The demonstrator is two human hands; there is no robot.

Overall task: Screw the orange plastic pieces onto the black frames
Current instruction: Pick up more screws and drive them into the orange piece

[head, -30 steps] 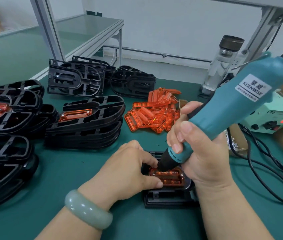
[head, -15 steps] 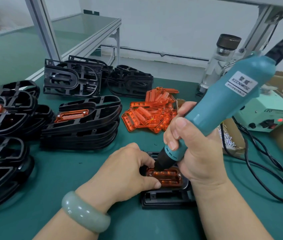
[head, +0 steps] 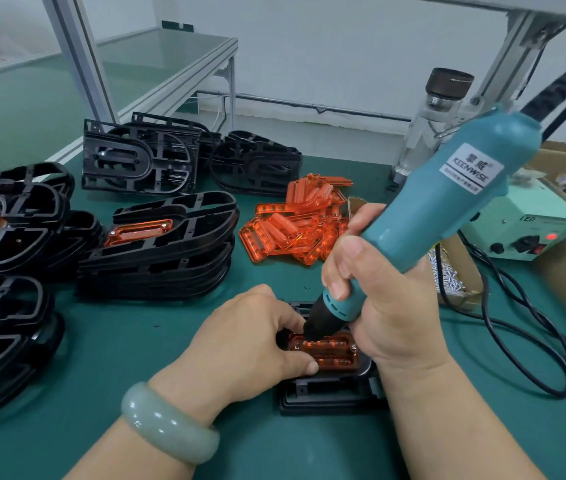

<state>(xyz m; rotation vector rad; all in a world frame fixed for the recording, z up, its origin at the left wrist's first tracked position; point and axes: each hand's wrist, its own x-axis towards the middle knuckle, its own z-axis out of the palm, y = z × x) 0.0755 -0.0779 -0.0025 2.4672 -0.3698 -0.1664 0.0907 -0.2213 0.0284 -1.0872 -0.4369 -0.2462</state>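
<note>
An orange plastic piece [head: 330, 353] lies in a black frame [head: 326, 396] on the green mat in front of me. My left hand [head: 240, 348] grips the frame's left side, thumb laid along the orange piece's front edge. My right hand [head: 378, 306] grips a teal electric screwdriver [head: 430, 220], tilted, its black tip down on the orange piece's upper left corner. A screw head shows at the piece's right end. The frame's far end is hidden by both hands.
A pile of loose orange pieces [head: 295, 226] lies behind. Stacks of black frames [head: 160, 251], some with orange pieces fitted, fill the left. A cardboard box of screws [head: 451, 282], a power supply [head: 530, 233], black cables [head: 523, 341] and a glass bottle [head: 437, 119] stand right.
The screwdriver has tipped a little more upright with its tip held on the same corner. Both hands stay where they were; the view shifted slightly.
</note>
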